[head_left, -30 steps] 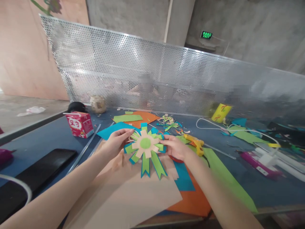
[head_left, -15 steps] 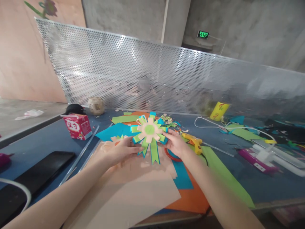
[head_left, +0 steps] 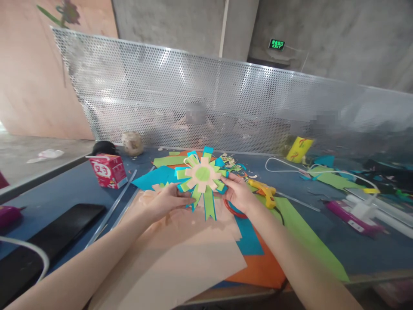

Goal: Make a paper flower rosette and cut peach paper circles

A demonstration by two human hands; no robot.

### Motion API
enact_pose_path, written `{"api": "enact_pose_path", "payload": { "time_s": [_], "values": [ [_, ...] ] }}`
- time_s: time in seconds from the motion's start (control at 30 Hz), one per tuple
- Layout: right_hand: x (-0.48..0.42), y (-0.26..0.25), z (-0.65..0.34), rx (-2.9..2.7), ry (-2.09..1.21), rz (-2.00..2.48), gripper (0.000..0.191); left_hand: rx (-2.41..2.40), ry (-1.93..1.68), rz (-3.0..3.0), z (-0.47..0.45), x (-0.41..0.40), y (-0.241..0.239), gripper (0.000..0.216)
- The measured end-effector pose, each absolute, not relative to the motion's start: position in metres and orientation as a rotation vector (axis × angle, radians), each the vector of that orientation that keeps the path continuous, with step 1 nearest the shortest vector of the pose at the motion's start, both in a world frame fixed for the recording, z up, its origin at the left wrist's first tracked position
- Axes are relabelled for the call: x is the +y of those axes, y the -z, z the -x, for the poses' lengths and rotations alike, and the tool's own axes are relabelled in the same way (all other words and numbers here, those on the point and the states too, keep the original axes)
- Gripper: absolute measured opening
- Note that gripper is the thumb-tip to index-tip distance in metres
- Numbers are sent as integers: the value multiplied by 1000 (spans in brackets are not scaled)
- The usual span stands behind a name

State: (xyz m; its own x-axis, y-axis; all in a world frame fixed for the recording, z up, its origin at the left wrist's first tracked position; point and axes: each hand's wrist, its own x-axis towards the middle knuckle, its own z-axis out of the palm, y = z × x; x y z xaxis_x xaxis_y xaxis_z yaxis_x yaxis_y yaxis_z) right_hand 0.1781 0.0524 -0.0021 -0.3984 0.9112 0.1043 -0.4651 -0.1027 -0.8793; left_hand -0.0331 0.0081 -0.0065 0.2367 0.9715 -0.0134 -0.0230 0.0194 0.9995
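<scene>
Between my two hands is a paper rosette (head_left: 202, 174) with a green centre, peach, green and blue loops, and two notched tails hanging down. My left hand (head_left: 167, 199) pinches its lower left edge, and my right hand (head_left: 238, 191) grips its right edge. Under it lie peach paper sheets (head_left: 180, 258). Close to my right hand are a yellow glue gun (head_left: 265, 191) and a red ring-shaped item (head_left: 235, 209), partly hidden by the hand. A blue paper piece (head_left: 155, 177) lies behind my left hand.
A red box (head_left: 108, 171), a black phone (head_left: 61, 234) and clear glue sticks (head_left: 112, 209) lie on the left. Paper scraps (head_left: 230, 162) lie behind the rosette. On the right are a purple power strip (head_left: 353, 218), a white cable and a yellow roll (head_left: 299, 149). A perforated metal screen (head_left: 155, 94) closes the back.
The view has shifted slightly. The rosette is tilted a little differently and still held by both hands; little else differs.
</scene>
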Motion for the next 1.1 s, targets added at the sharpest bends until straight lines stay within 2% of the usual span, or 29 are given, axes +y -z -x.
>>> {"api": "enact_pose_path", "payload": {
  "time_s": [0.13, 0.23, 0.33, 0.5, 0.63, 0.73, 0.8, 0.87, 0.93, 1.1],
  "values": [
    [50, 2, -176, -1123, -1730, 594, 24, 1115, -1196, -1153, 29, 2, 0, 46],
    [47, 2, -173, -1149, -1767, 586, 25, 1146, -1197, -1137, 27, 1, -1, 50],
    [44, 2, -170, -1135, -1792, 567, 29, 1141, -1214, -1198, 27, 3, 0, 49],
    [41, 8, -164, -1293, -1716, 673, 40, 1312, -1223, -1347, 27, 7, 5, 33],
    [44, 14, -163, -1350, -1633, 800, 35, 1387, -1200, -1471, 26, 10, 7, 35],
    [50, 12, -169, -1252, -1561, 850, 35, 1412, -1128, -1664, 34, 12, 1, 31],
    [55, 10, -175, -1181, -1521, 862, 36, 1498, -1034, -1997, 48, 14, -6, 37],
    [60, 8, -181, -1148, -1516, 866, 34, 1830, -818, -2195, 68, 16, -14, 39],
    [63, 7, -185, -1132, -1523, 860, 35, 2168, -632, -2126, 88, 18, -18, 40],
    [65, 9, -188, -1091, -1533, 854, 40, 2220, -517, -2037, 111, 18, -16, 36]
  ]
}}
